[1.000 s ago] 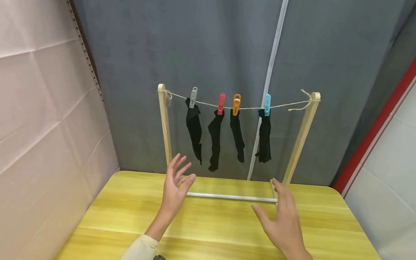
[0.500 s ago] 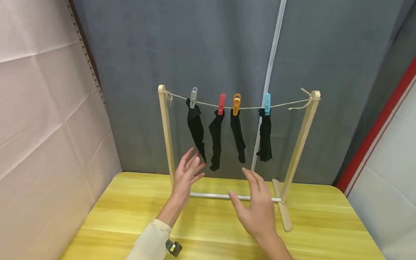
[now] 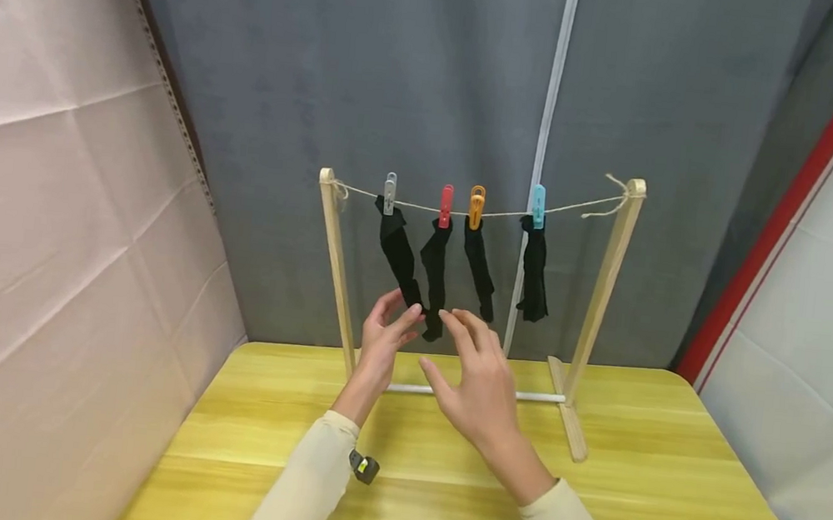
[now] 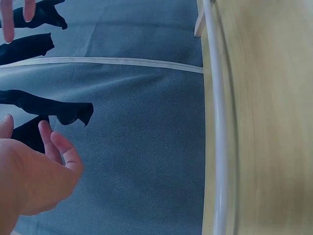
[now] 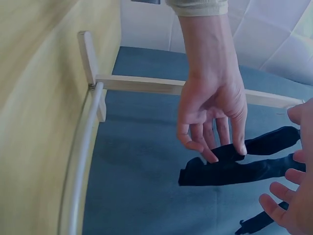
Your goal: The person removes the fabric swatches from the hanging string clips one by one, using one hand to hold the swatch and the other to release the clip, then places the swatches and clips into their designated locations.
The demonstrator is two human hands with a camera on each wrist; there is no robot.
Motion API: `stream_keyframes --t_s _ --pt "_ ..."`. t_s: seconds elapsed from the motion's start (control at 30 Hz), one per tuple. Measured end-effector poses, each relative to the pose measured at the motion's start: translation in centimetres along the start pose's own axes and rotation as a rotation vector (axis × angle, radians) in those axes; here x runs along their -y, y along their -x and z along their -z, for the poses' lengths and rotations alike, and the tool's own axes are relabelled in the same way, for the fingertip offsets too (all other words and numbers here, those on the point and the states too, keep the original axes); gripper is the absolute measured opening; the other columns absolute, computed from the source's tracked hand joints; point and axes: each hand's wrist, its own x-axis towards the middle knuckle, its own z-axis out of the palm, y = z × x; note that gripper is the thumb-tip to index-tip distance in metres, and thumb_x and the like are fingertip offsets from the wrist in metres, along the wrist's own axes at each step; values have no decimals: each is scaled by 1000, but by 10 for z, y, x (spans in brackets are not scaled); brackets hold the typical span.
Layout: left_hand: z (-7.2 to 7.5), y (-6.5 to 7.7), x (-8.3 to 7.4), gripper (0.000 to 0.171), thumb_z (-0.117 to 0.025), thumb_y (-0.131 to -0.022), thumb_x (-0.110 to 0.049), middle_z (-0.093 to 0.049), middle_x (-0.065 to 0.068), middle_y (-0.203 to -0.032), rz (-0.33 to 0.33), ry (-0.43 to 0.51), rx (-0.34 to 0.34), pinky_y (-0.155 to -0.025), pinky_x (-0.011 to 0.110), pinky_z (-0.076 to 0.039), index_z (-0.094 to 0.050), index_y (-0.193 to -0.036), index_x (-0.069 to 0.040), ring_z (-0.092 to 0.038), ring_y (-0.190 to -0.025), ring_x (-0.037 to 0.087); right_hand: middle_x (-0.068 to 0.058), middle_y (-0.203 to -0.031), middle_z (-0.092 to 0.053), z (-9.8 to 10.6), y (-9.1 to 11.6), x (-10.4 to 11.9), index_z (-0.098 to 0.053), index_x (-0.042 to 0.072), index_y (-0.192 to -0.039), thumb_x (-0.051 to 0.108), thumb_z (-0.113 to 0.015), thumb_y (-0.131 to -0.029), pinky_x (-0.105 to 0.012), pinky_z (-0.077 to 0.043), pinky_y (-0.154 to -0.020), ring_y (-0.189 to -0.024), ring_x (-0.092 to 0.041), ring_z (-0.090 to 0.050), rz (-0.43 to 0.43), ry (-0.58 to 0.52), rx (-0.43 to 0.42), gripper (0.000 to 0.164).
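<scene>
Black socks hang from a string (image 3: 572, 210), each under its own clothespin. The leftmost sock (image 3: 398, 246) is under a grey clothespin (image 3: 389, 194); a red clothespin (image 3: 446, 206) holds the second sock (image 3: 435, 262). My left hand (image 3: 380, 347) is at the leftmost sock's lower end, with thumb and loosely bent fingers on either side of it, as the right wrist view shows. To its right, my right hand (image 3: 478, 387) has its fingers spread near the second sock's toe, holding nothing.
An orange clothespin (image 3: 476, 207) and a blue clothespin (image 3: 538, 206) hold two more socks on the right. Wooden posts (image 3: 605, 286) carry the string, joined low by a white rod (image 3: 540, 397). The rack stands on a wooden table (image 3: 634, 499) before a grey curtain (image 3: 315, 66).
Both hands have come closer together beneath the left socks. My left hand has risen to the leftmost sock, whose lower end has swung right. My right hand has moved left and up.
</scene>
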Motion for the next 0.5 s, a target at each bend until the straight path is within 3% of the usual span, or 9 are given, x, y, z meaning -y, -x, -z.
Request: stream_keyframes --t_s 0.13,0.3,0.5 --pt "-2 -5 1 48 -81 -95 -34 -66 3 -139 0 9 -13 -114 60 -49 -63 -138 -19 -77 -105 14 -10 -147 -59 0 -8 5 -58 17 -149 42 -82 -92 -50 -60 -93 -123 -33 -64 16 2 9 67" --pt "-1 -8 2 31 -78 -99 -25 -75 1 -115 -21 77 -10 -101 38 -61 -67 -124 -12 -79 -96 12 -10 -147 -59 0 -21 10 -59 17 -148 43 -80 -93 -54 -58 -101 -125 -33 -63 48 18 20 64" --pt "2 -10 1 19 -76 -100 -22 -77 -2 -99 -51 120 -9 -84 27 -63 -70 -113 -10 -78 -88 12 -11 -147 -61 3 -59 15 -59 14 -148 38 -77 -97 -50 -58 -99 -121 -31 -63 138 63 -12 60"
